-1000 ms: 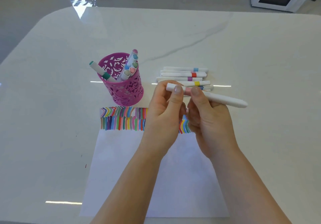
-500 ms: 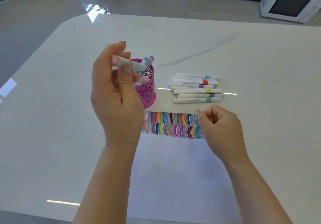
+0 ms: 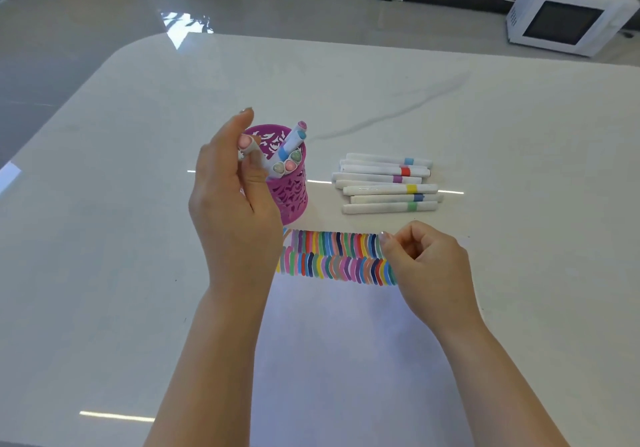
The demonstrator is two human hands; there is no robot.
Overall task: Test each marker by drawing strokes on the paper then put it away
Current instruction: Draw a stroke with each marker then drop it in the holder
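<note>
Head view: left hand (image 3: 235,211) pinches one pink-capped marker (image 3: 246,143), which slants down-right from its cap toward the mouth of the purple cup (image 3: 291,197). Four more stand in the cup. At least six markers (image 3: 388,190) lie parallel to the table's (image 3: 104,238) near edge. Right hand (image 3: 426,266), fingers curled and seemingly empty, rests on one paper (image 3: 346,360).

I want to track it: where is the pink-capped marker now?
In the head view, left of centre: the left hand holds the pink-capped marker at the rim of the purple pen holder.

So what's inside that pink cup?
Several capped markers stand in the pink cup. The left hand, holding a pink-capped marker at the rim, covers its left side; the bottom is hidden.
</note>
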